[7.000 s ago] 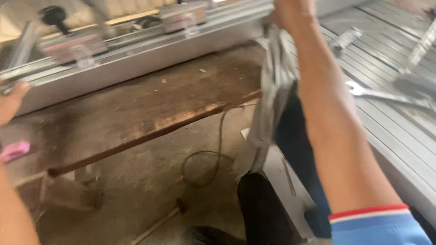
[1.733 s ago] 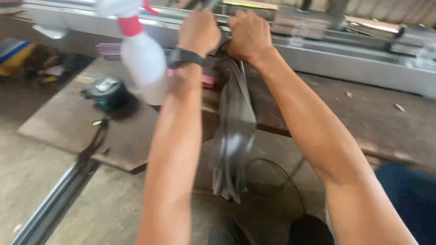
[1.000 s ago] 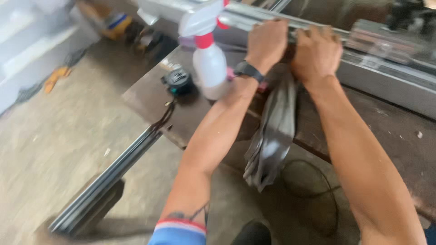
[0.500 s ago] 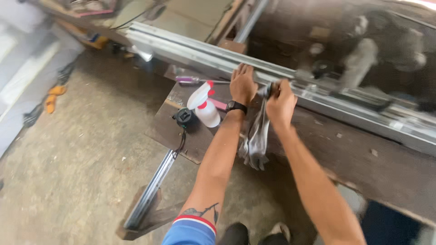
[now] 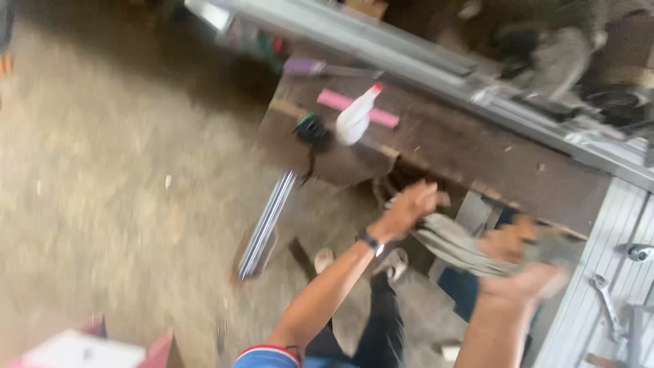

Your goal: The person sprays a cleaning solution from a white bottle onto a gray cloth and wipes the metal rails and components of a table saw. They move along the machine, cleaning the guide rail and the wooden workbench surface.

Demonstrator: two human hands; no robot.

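Both my hands hold a grey cloth (image 5: 453,243) stretched between them, below the edge of the brown workbench (image 5: 477,153). My left hand (image 5: 411,204), with a dark wristwatch, grips one end. My right hand (image 5: 521,249) grips the other end, blurred by motion. On the bench stand a white spray bottle with a red top (image 5: 355,119), a black and green tape measure (image 5: 312,128) and a pink strip (image 5: 357,109). A long aluminium rail (image 5: 422,65) runs along the bench's far side.
An aluminium profile (image 5: 267,221) leans on the concrete floor under the bench's left corner. Ribbed metal sheets (image 5: 606,300) with a spanner (image 5: 605,296) lie at right. A red and white box (image 5: 88,347) sits at bottom left. My dark trouser leg and foot (image 5: 381,286) show below.
My hands have pulled the cloth off the rail and down below the bench edge, now stretched between them. The view has swung, with the bench farther away.
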